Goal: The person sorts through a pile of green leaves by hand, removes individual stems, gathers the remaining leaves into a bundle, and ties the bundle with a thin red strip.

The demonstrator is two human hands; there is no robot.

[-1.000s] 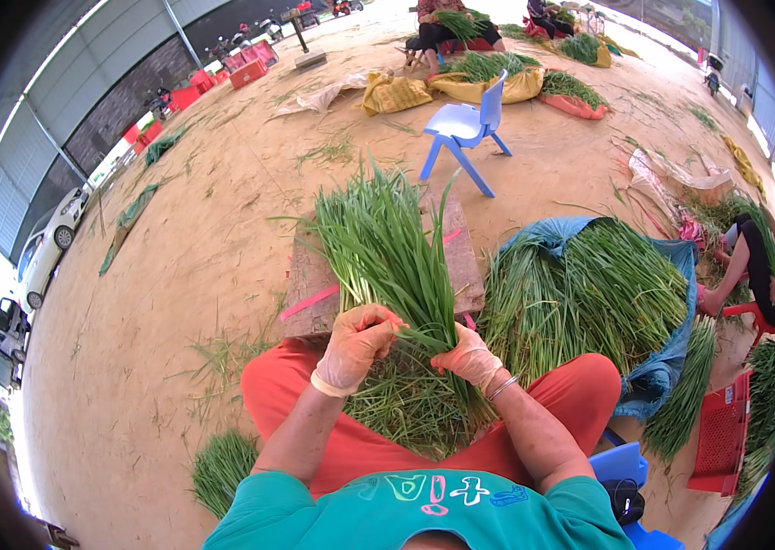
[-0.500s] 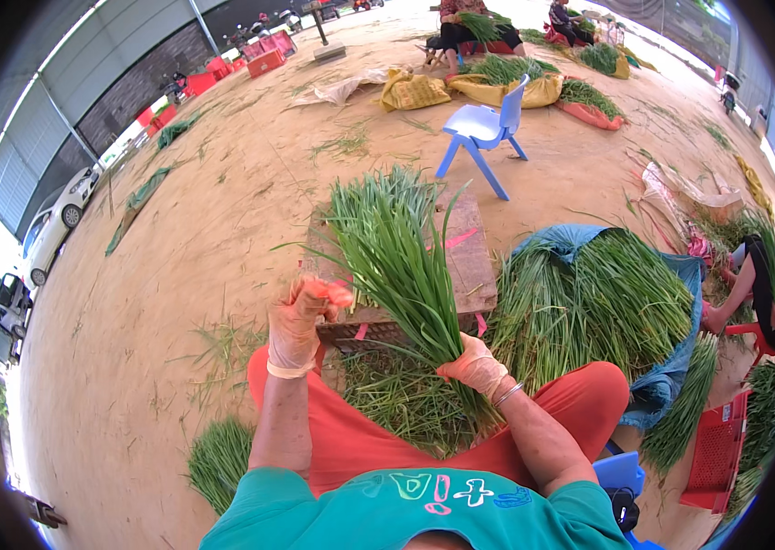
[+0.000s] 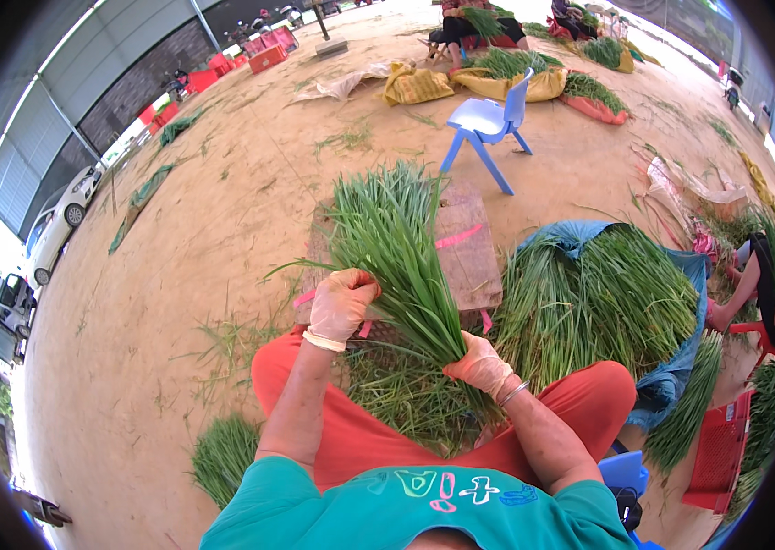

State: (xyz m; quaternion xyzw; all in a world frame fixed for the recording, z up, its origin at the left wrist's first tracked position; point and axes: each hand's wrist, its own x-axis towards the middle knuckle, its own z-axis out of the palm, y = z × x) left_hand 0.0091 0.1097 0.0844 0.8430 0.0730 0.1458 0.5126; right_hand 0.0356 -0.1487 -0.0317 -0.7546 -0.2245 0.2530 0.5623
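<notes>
My right hand [image 3: 481, 364], in a thin pale glove, is closed around the lower stalks of a bunch of garlic chives [image 3: 410, 275]. The bunch leans up and to the left, its leaves fanning out over a low wooden board [image 3: 474, 261]. At the left edge of those leaves is my left hand [image 3: 341, 307], also gloved, with its fingers curled in and pressed together. What lies between its fingertips is hidden. More cut chives [image 3: 387, 188] rest on the board behind the held bunch.
A large chive heap [image 3: 598, 298] lies on a blue sheet [image 3: 658, 390] at the right. Loose trimmings [image 3: 406, 390] cover the ground between my knees. Beyond stands a blue chair [image 3: 488, 119]. A red crate [image 3: 717, 449] is at lower right; other people sit at far and right.
My left hand has moved right and slightly up, from beside the board to the edge of the bunch. My right hand keeps its hold on the garlic chives.
</notes>
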